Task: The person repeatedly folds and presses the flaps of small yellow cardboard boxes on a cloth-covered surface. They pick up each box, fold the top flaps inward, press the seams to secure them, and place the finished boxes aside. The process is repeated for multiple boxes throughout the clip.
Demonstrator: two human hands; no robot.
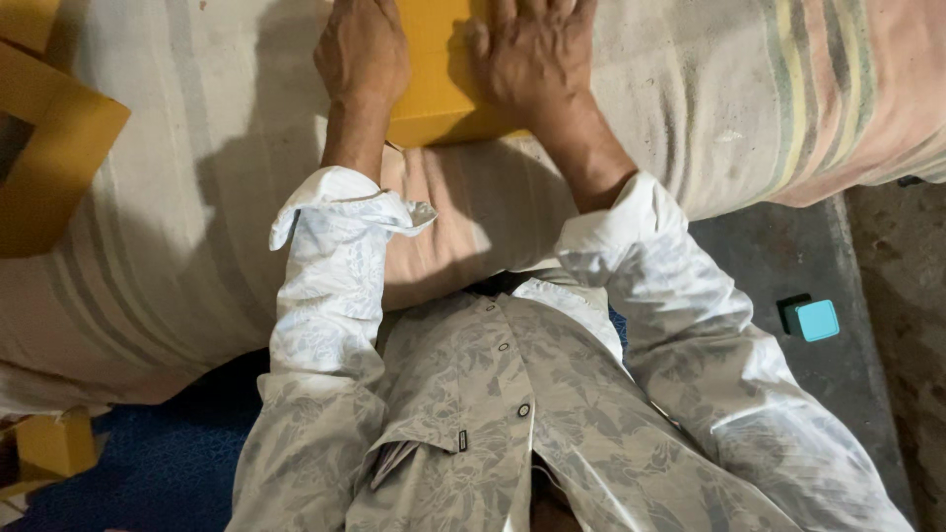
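Head view, looking down. Left hand (361,51) rests flat at the left edge of a yellow cardboard box (437,103); right hand (532,54) lies palm-down on its top, fingers spread. The box sits on a striped cloth (177,197) covering a padded surface. A second yellow box (44,167) lies at far left. A small teal cube (817,320) sits on the grey floor (778,256), well apart.

Top edge cuts off yellow box (434,89) and fingers (537,12).
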